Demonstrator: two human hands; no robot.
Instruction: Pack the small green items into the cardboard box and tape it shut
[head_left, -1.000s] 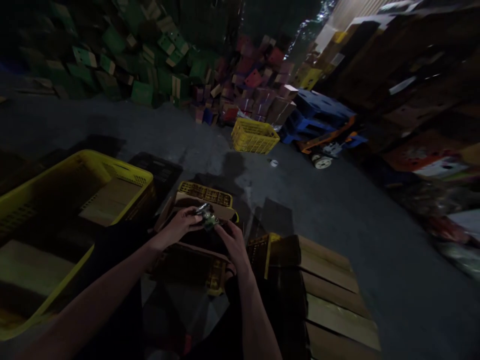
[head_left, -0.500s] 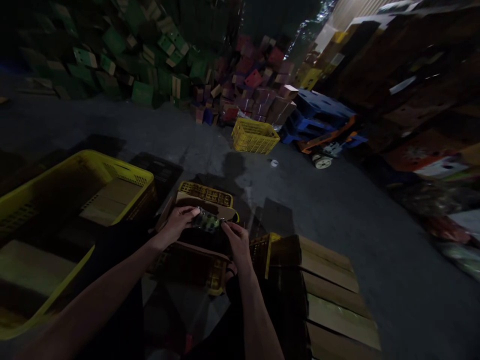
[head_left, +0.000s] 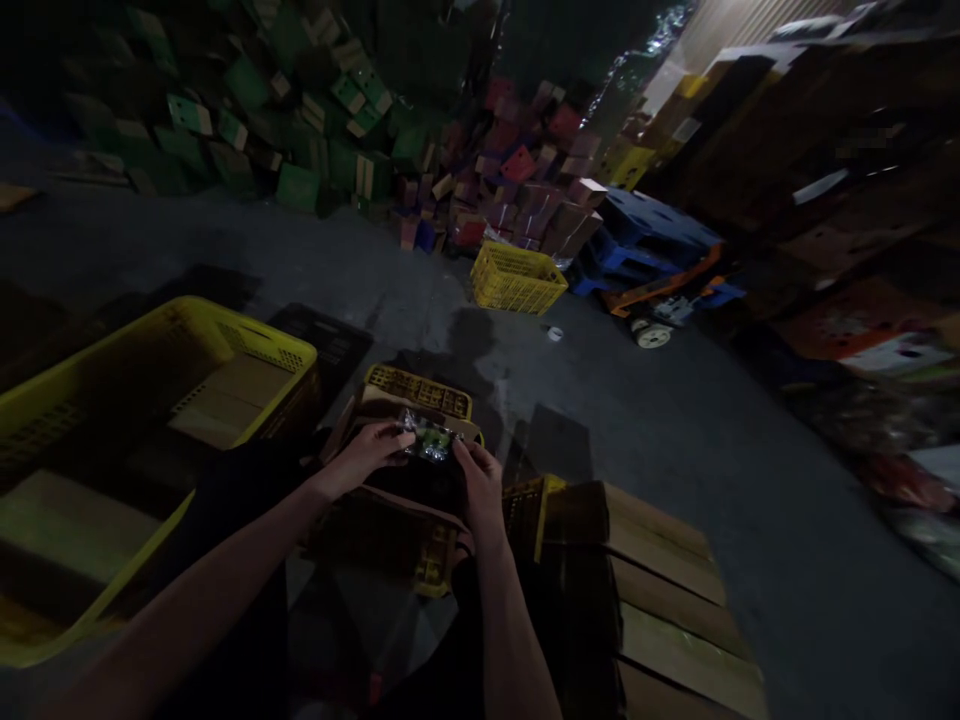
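Between my hands I hold up a small clear plastic packet (head_left: pixel 433 440) with something green and dark inside; the dim light hides what it is. My left hand (head_left: pixel 373 447) pinches its left end, and my right hand (head_left: pixel 478 475) pinches the right end. Below it an open cardboard box (head_left: pixel 409 499) sits on an upturned-looking yellow crate (head_left: pixel 420 387). The inside of the box is too dark to make out.
A large yellow crate (head_left: pixel 279 341) with cardboard in it stands to the left. Flat-topped cardboard boxes (head_left: pixel 667 590) line the right. Further off are a yellow basket (head_left: pixel 517 278), blue pallets (head_left: pixel 652 225), a pallet jack (head_left: pixel 660 300) and heaped green boxes (head_left: pixel 300 187).
The packet has turned a little and catches more light, with my left fingers lying further along its edge. The whole view has shifted slightly.
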